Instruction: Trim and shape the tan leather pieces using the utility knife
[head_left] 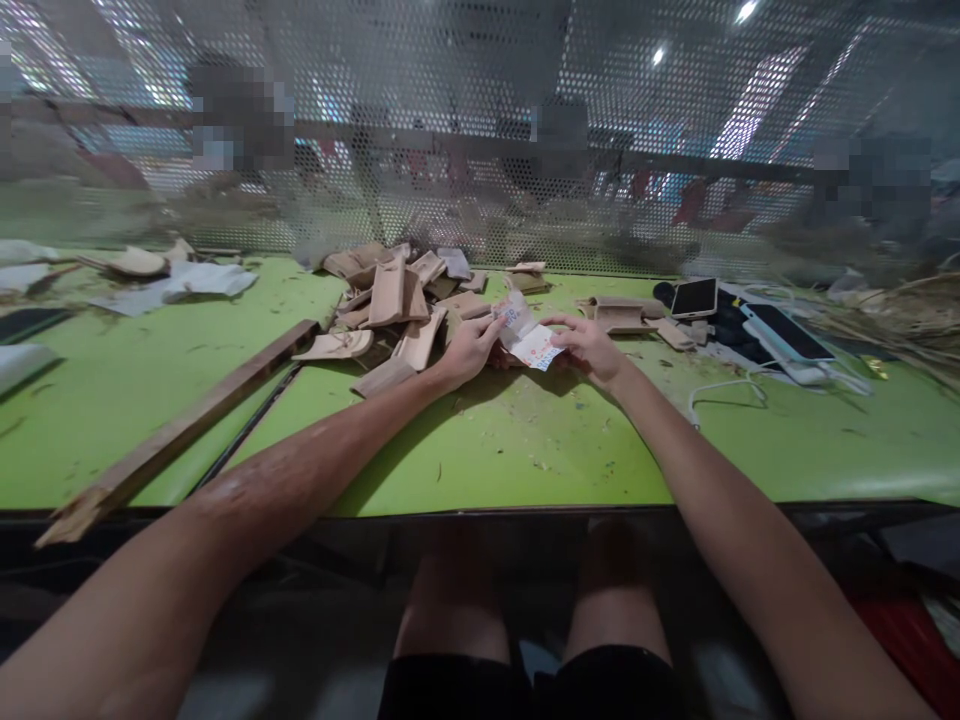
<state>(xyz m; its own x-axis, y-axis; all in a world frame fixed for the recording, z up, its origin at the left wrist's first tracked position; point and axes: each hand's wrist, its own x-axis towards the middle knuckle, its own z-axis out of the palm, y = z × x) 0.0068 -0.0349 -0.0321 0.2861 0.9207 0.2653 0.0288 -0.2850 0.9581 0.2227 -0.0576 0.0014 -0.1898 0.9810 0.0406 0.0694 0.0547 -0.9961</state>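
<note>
Between my two hands is a creased piece of white paper [534, 345] with blue and red lettering, bent in the middle over the green table. My left hand [471, 352] pinches its left side, and my right hand [589, 347] grips its right side. Something brown shows just under the paper, too covered to name. A heap of curved tan pieces [397, 292], with a wood-like or cardboard-like look, lies close beyond and left of my left hand. More such pieces [626, 314] rest past my right hand.
A long wooden stick [202, 420] lies aslant at left, its splintered end over the edge of the green table [480, 455]. At right are two phones [694, 298] and a white cable [727, 385]. Dry plant strands [919, 315] lie far right. A perforated screen [465, 180] stands behind.
</note>
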